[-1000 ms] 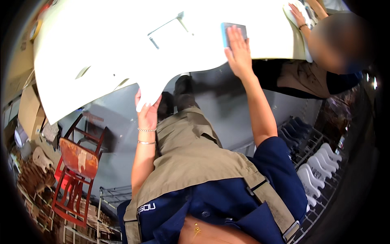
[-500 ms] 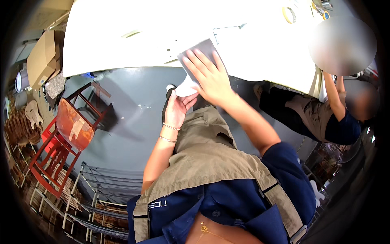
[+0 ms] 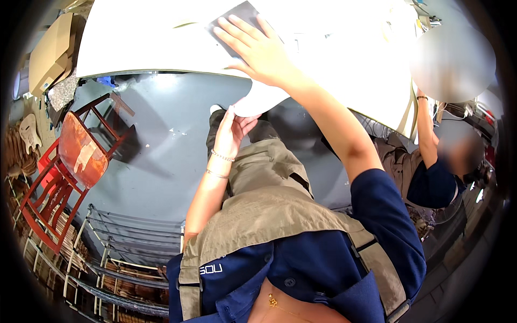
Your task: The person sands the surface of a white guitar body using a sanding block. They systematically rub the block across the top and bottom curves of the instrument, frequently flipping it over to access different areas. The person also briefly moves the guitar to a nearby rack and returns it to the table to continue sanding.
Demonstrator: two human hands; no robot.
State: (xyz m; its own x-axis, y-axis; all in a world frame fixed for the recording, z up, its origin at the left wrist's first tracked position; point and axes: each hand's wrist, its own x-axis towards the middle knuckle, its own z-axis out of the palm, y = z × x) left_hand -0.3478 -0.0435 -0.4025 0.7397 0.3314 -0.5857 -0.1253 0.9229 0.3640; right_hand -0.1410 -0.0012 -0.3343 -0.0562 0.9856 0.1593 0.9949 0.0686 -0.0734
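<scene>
A white piece with a curved edge juts out over the near side of the bright white table; glare hides its full outline. My left hand is closed around its near end from below. On the far part, my right hand lies flat with fingers spread, pressed on a dark grey sheet like sandpaper. The sheet shows past the fingertips and beside the thumb.
A red-brown wooden chair stands at the left, by a metal rack. Cardboard boxes and a guitar-body-shaped piece are beyond it. At the right, another person reaches toward the table.
My right hand and the grey sheet have slid away from me and to the left. My left hand keeps its hold on the white piece. The view has shifted a little.
</scene>
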